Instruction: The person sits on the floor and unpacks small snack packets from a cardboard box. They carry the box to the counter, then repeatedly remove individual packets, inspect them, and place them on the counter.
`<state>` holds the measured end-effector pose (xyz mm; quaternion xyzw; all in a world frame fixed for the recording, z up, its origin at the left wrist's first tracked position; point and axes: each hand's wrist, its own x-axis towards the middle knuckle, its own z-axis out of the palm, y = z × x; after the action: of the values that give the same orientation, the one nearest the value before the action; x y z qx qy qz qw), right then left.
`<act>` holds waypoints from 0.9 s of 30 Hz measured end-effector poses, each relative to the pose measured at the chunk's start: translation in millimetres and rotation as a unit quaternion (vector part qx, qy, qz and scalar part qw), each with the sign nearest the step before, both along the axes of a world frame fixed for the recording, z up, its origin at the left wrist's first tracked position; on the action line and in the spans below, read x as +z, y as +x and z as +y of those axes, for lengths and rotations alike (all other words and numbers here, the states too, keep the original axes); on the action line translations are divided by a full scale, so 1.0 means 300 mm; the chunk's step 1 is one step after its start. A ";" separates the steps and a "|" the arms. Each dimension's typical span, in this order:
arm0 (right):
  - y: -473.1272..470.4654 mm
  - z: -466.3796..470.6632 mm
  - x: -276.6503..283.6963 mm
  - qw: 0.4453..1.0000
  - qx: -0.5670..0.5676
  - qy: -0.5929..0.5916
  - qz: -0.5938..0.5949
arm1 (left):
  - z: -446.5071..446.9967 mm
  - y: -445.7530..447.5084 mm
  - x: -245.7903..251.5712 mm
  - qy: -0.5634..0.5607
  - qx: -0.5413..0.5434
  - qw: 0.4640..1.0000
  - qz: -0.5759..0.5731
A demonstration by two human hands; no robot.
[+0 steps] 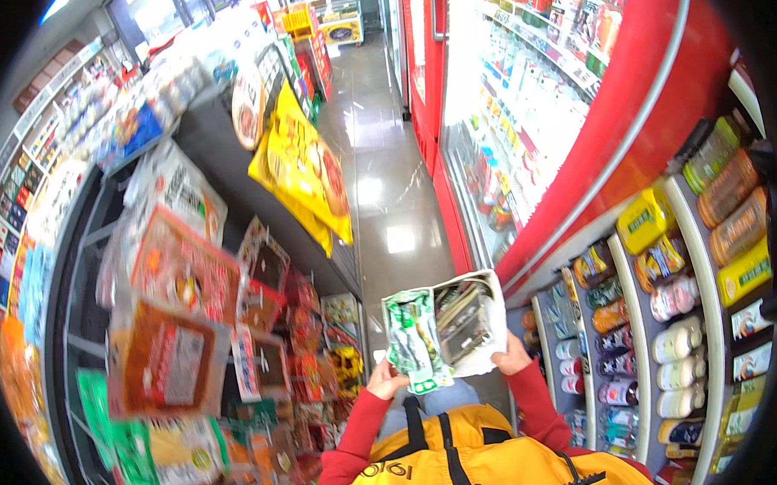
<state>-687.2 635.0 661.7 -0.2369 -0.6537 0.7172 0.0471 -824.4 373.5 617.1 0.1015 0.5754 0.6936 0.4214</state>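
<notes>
A white open box (498, 316) is held out in front of my body, over the aisle floor. A divider splits it into two sections. Green-and-white plastic packets (413, 335) fill the left section, and one hangs over the near edge. Dark flat packets (462, 320) stand in the right section, with some bare space beside them. My left hand (386, 379) grips the near left corner, close to the overhanging green packet. At the near right corner, my right hand (514, 355) clasps the box wall. The undersides of both hands are hidden.
Packaged snacks hang on a wire rack (84, 340) to my left, beyond which yellow bags (304, 168) jut towards the aisle. A red-framed glass-door refrigerator (618, 148) and shelves of bottles (676, 360) line the right side. A shiny floor (393, 197) runs ahead between them.
</notes>
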 end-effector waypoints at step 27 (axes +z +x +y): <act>-1.872 1.112 0.166 0.977 0.022 0.210 -0.027 | 1.140 -1.821 0.172 0.036 0.040 0.999 -0.007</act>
<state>-1248.9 968.6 711.6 -0.2266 -0.7958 0.5581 0.0620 -1370.5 715.5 668.7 0.0886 0.5504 0.7311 0.3933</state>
